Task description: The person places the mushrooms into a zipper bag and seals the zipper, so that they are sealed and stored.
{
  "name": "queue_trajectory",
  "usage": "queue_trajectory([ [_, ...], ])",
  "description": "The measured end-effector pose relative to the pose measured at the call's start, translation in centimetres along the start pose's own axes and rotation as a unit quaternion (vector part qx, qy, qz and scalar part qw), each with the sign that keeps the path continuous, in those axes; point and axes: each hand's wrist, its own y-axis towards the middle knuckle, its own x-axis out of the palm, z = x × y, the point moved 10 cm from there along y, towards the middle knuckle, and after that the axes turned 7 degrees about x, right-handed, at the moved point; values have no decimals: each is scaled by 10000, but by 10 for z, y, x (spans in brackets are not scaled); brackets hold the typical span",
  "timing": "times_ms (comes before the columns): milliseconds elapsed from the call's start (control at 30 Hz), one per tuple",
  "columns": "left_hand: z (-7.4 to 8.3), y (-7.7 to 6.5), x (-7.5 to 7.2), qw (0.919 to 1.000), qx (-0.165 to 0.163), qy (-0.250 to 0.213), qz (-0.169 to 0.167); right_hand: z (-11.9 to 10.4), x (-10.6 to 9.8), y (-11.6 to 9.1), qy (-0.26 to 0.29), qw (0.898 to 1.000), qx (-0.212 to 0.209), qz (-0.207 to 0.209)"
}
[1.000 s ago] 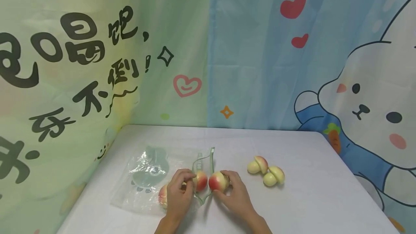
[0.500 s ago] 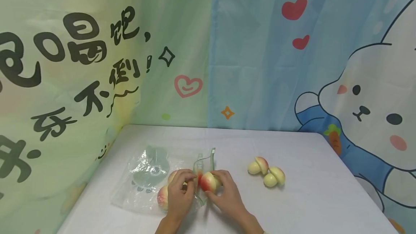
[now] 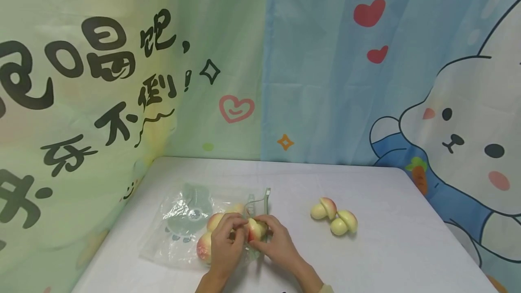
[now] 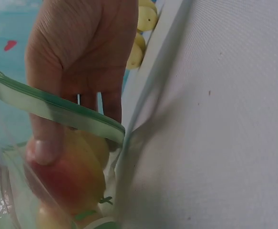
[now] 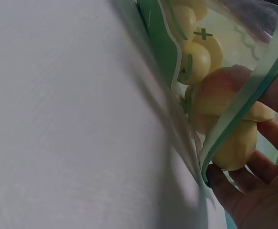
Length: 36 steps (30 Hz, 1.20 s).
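Note:
A clear zip bag (image 3: 156,243) with a green zip edge lies on the table, several toy mushrooms (image 3: 204,247) with reddish-yellow caps inside it. My left hand (image 3: 226,244) pinches the bag near its mouth, fingers curled. My right hand (image 3: 281,244) grips another toy mushroom (image 3: 255,229) by its cap and stem, right in the bag's mouth. In the right wrist view, the green zip strip (image 5: 246,105) crosses in front of this mushroom (image 5: 236,145). The left wrist view has the right thumb (image 4: 47,148) on the red cap, seen through the bag film.
Two more toy mushrooms (image 3: 324,209) (image 3: 344,223) lie close together on the white table (image 3: 390,248), right of the hands. Behind the table's far edge hangs a printed cloth (image 3: 309,80), and another cloth (image 3: 101,157) borders the left side.
My right hand has moved left with its mushroom, from just outside the bag's mouth into it. The mushroom formerly at the mouth sits deeper in the bag. My left hand stays nearly still.

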Motion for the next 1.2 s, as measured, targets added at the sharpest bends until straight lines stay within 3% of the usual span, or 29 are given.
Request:
queue_trajectory([
  [200,2,1,1,9999,121,-63,33,2,6,1,-82,9996,-20,-270],
  [400,0,0,1,9999,103,-1,-2,13,0,-2,577,9978,195,-278],
  [567,1,1,2,9999,23,-88,-56,24,-15,-8,948,9944,468,9],
  [700,2,1,2,9999,-12,-104,-6,32,-36,-13,866,9930,658,470],
  [967,2,1,1,10000,39,65,32,30,-103,-19,540,9851,296,1606],
  [1067,1,0,2,10000,40,74,43,26,-133,-29,296,9753,42,2190],
  [1200,1,-2,3,9999,-26,108,13,25,-171,-46,-281,9484,-264,3146],
])
